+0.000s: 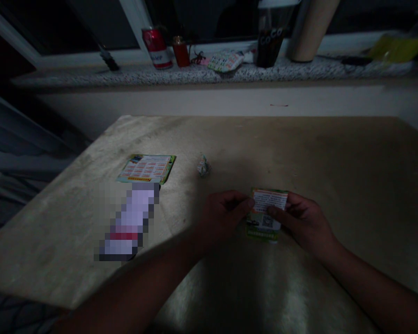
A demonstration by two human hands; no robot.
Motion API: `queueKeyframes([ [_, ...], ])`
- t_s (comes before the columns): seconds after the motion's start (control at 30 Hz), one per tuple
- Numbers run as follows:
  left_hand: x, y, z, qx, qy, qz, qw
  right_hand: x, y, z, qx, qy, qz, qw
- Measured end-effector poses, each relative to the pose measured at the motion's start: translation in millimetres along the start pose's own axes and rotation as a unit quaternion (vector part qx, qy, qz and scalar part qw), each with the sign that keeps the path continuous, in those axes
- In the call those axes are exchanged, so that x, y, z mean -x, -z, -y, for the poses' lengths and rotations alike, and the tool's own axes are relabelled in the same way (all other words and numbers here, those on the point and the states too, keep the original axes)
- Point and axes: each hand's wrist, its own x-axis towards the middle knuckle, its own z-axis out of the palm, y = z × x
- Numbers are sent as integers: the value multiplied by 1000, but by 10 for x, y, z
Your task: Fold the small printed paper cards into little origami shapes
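The left hand (225,215) and right hand (304,220) each pinch one side edge of a small green-and-white printed card (266,213), held just above the table (334,162). Dim light may obscure finger detail. A larger leaflet (146,168) and crumpled wrapper (203,165) lie apart.

1. The folded leaflet (269,204) is thin printed paper, slightly glossy on its white panel.
2. The table (299,153) has a smooth, pale top with a dull sheen and scuffed, smudged patches.
3. The flyer (146,169) is coated printed paper, faintly shiny.
4. The crumpled wrapper (203,165) may be foil or plastic film; it is too small to tell.
5. The window sill (142,74) is speckled stone, polished.
6. The red can (156,46) is glossy metal.
7. The tube (311,28) is matt cardboard.
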Motion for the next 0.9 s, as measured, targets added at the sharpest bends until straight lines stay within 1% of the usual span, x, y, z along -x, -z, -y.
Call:
queueKeyframes([
  [0.23, 8, -8, -21, -24, -3, -7, 1000, 4, -9, 18, -5, -2, 4, 1000],
  [0.73, 13, 1, -13, -10, -5, -1, 1000, -1, -13, 13, 12, -12, -12, 1000],
  [0.9, 8, -9, -26, -28, 4, -12, 1000, 4, -23, 8, 19, -11, 14, 1000],
])
